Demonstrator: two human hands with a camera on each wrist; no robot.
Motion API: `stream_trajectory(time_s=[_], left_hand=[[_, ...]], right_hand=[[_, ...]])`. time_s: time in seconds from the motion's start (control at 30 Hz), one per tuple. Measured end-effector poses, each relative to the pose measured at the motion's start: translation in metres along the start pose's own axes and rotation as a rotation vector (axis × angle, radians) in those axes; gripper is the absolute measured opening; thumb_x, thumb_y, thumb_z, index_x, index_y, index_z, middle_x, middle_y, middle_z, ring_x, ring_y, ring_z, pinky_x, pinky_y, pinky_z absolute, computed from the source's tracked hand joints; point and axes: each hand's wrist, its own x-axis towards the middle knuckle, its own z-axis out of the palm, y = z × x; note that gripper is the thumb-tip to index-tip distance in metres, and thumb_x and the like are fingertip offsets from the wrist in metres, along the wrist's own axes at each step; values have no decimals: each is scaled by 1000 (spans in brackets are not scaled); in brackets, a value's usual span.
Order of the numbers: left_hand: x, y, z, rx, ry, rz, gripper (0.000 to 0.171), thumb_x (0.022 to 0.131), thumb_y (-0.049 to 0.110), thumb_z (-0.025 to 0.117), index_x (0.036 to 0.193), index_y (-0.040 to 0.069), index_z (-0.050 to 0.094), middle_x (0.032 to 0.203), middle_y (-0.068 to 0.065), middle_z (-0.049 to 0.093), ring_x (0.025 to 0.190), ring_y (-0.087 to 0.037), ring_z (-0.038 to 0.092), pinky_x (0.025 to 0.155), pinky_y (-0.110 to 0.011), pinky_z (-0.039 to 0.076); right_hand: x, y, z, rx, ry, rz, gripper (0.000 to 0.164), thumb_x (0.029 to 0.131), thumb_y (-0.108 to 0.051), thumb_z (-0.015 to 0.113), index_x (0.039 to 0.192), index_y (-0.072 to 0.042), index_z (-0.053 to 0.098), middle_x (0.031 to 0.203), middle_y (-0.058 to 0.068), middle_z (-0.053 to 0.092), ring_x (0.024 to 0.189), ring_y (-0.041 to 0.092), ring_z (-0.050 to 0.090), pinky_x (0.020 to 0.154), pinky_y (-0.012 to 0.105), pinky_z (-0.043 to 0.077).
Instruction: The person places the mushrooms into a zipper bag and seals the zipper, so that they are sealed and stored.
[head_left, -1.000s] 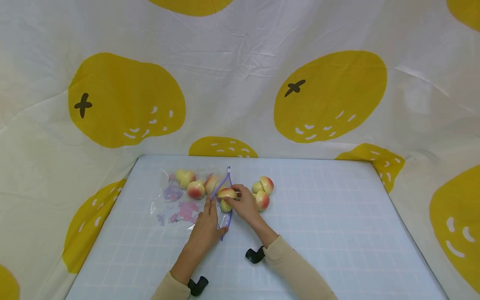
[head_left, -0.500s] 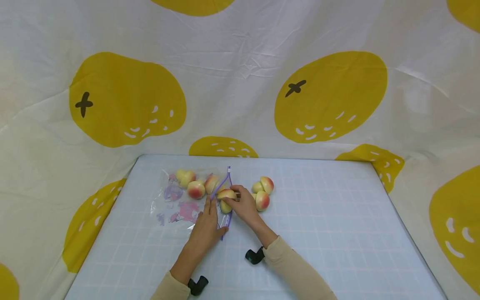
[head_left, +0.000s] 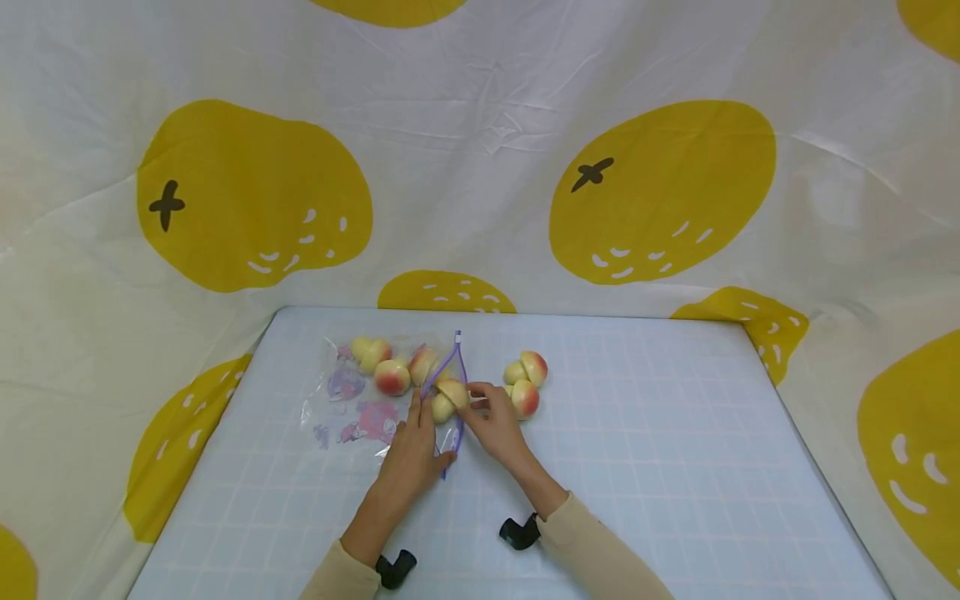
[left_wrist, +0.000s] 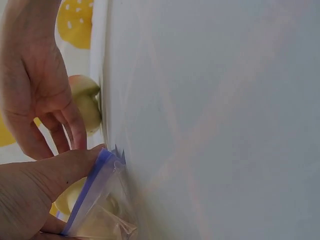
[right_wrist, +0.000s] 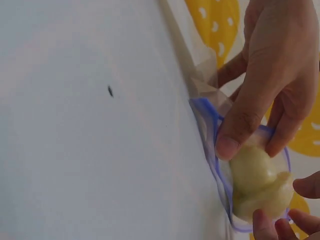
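A clear zip bag (head_left: 360, 454) with a purple zip and pink print lies on the table, holding several yellow-and-red mushroom-shaped pieces (head_left: 392, 377). My left hand (head_left: 407, 458) rests at its mouth, fingers straight and thumb spread to the near end of the zip (right_wrist: 206, 109). The mouth gapes around one pale yellow mushroom-shaped piece (right_wrist: 257, 175). My right hand (head_left: 497, 429) is just right of that piece. Its fingertips (right_wrist: 265, 225) are at the piece's outer end, with finger and thumb apart; whether they touch it I cannot tell.
Right of the bag, two more mushroom-shaped pieces (head_left: 525, 398) lie together, close behind my right hand. A black device (head_left: 519, 532) is worn at the right wrist, another (head_left: 396, 570) at the left. A white cloth (head_left: 465, 183) printed with yellow fruit surrounds the table (head_left: 675, 467).
My right fingers have loosened from the mushroom-shaped piece and drawn back slightly right and nearer. The piece has tilted and sits slightly farther left in the mouth. My left hand has stayed put.
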Motion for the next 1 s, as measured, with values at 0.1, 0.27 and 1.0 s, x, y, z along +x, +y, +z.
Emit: stream_trajectory(time_s=[0.1,0.27,1.0], left_hand=[[0,1,0,3,7,2,109,74,25,91,152,-11,24,160,-30,17,108,-55,55,85,-56,53],[-1,1,-1,3,30,18,108,73,24,92,151,-13,26,159,-31,19,107,-58,55,86,-58,52],[-4,3,-2,-2,39,29,108,75,19,90,152,-13,22,161,-29,15,112,-52,54,86,-56,52]], right_hand=[[-9,-19,-5,46,-22,-27,35,89,7,67,122,14,59,114,31,60,99,45,64,83,46,56],[-18,-39,-8,123,-63,-7,33,90,11,63,122,18,56,114,35,61,104,52,61,87,51,54],[12,10,27,594,-42,201,45,93,14,56,137,15,45,130,34,56,123,43,55,97,32,50]])
